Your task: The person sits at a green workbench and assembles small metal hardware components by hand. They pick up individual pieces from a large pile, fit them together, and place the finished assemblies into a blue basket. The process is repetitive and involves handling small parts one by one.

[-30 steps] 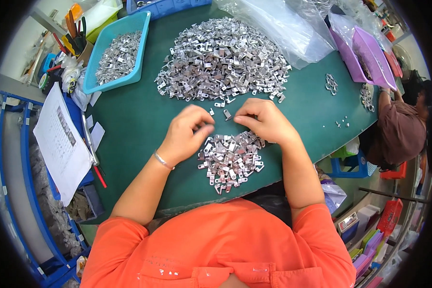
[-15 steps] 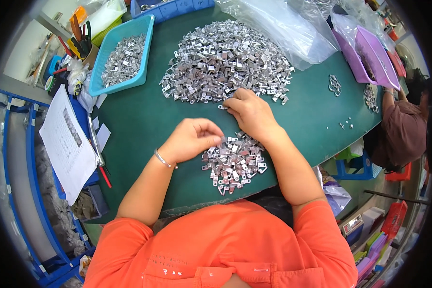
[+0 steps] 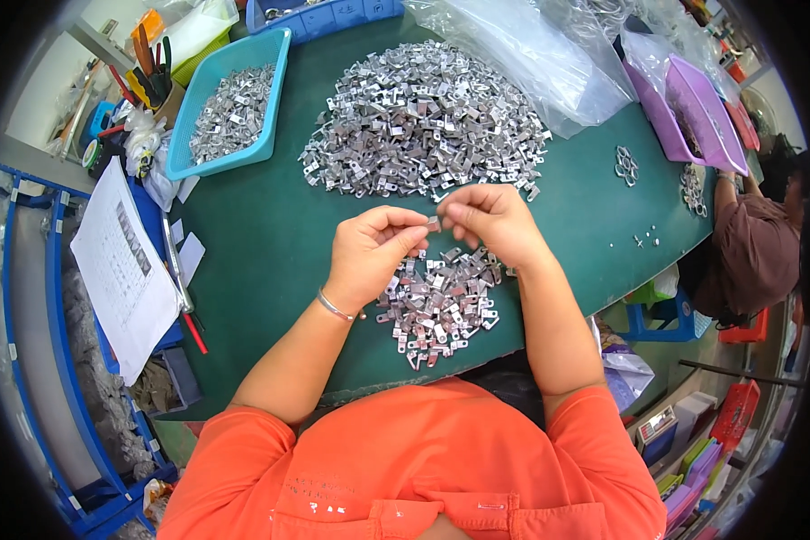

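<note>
My left hand [image 3: 369,252] pinches a small silver metal bracket [image 3: 434,224] between thumb and forefinger. Close beside it, my right hand [image 3: 499,225] has its fingers curled and its thumb against the forefinger; whether a part is between them I cannot make out. Both hands hover over the green table between two heaps of the same bent brackets with holes. The large heap [image 3: 423,117] lies beyond my hands. A smaller heap [image 3: 441,306] lies nearer my body, just below the hands.
A turquoise basket [image 3: 178,135] of metal parts stands at left, beside a printed sheet [image 3: 121,270]. Clear plastic bags [image 3: 558,72] and a purple basket [image 3: 729,148] are at far right. Metal rings [image 3: 626,165] lie on the green table [image 3: 270,225]. A co-worker [image 3: 756,252] sits at right.
My right hand has drawn back from the large heap's near edge toward my left hand. My left hand has moved slightly right and up, and a bracket now shows in its fingertips.
</note>
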`<state>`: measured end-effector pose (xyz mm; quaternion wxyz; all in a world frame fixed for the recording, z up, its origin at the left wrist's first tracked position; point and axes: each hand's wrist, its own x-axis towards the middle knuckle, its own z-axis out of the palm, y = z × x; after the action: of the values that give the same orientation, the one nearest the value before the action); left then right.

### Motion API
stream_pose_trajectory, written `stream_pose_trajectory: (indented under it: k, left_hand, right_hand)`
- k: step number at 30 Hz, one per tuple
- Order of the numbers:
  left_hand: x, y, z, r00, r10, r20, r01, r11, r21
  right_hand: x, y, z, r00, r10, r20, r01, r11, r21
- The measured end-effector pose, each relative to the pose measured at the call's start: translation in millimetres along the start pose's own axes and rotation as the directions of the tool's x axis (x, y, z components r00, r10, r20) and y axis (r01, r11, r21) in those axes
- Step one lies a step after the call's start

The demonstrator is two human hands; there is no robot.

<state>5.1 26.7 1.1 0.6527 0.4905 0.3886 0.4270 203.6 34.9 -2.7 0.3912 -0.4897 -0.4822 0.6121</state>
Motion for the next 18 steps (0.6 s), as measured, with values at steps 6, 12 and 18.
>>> stream_pose_trajectory:
  k: [6, 12, 18]
  left_hand:
    - [-0.5, 5.8, -18.4, 0.939, -0.111, 0.326, -0.063, 0.875, 0.481]
    - [2.6, -11.1, -15.3, 0.995, -0.035, 0.088, 0.004, 0.943, 0.333]
    - [2.1, -10.9, -6.5, 0.982, 0.148, 0.115, -0.168, 0.967, 0.19]
  right_hand:
    - [9.1, 15.9, 16.8, 0.858, -0.502, -0.111, 0.189, 0.509, -0.84]
    - [5.6, 8.5, 5.1, 0.962, -0.183, -0.203, 0.073, 0.887, -0.456]
    - [-7.9, -8.0, 3.3, 0.998, 0.062, 0.025, -0.058, 0.992, -0.11]
